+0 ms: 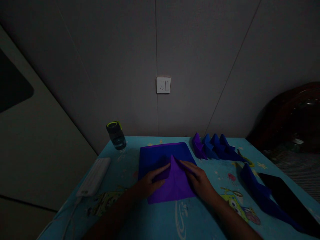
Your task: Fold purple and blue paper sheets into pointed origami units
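Observation:
A partly folded sheet of purple paper (176, 186) lies in front of me, its folded peak standing up in the middle and pointing toward the wall. My left hand (150, 181) holds its left side, with the index finger along the fold and the thumb lower down on the paper. On the right side, my right hand (198, 180) grips the paper with its fingers near the raised fold. Beneath the far part of the folded piece is a stack of flat blue paper (160, 155) with a purple edge showing at the back.
Several folded paper boats (212, 146), purple and blue, stand at the back right. Nearer is a larger dark blue boat (260, 193) beside a black flat device (287, 200). At left are a water bottle (116, 136) and a white power bank (93, 176) with a cable.

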{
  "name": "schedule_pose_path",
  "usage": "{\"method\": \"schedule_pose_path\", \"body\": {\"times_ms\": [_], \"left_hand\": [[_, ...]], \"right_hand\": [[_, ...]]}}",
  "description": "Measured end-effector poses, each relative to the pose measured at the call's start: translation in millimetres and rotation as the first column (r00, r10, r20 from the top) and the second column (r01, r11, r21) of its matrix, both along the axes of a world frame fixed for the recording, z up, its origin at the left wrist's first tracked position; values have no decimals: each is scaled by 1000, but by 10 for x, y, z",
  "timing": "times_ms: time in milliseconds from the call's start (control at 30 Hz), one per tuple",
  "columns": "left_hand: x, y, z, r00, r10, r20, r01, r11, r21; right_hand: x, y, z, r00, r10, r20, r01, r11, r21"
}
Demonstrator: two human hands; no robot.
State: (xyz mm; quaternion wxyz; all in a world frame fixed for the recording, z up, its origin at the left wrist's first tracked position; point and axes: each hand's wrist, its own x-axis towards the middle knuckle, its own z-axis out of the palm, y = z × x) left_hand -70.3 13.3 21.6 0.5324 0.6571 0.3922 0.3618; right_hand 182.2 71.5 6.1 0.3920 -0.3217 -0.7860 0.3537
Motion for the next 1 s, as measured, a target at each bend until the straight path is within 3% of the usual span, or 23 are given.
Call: {"method": "schedule_pose_path", "body": {"times_ms": [133, 300, 433, 567, 800, 1000], "left_hand": [[-8, -30, 6, 995, -95, 6, 95, 994, 45], [47, -39, -8, 995, 46, -85, -46, 999, 7], [71, -8, -25, 994, 57, -92, -57, 998, 1], [80, 6, -13, 995, 57, -80, -59, 998, -22], [82, -9, -3, 995, 92, -28, -93, 994, -58], [48, 9, -11, 991, 125, -43, -128, 990, -64]], "right_hand": [[2, -19, 14, 994, 94, 60, -100, 990, 102], [22, -90, 118, 971, 179, 158, -190, 980, 63], [37, -122, 204, 943, 256, 214, -267, 964, 20], [-6, -109, 130, 942, 172, 287, -192, 980, 45], [-97, -174, 4, 928, -73, 365, -31, 962, 270], [-42, -207, 99, 867, -23, 498, -200, 899, 390]]}}
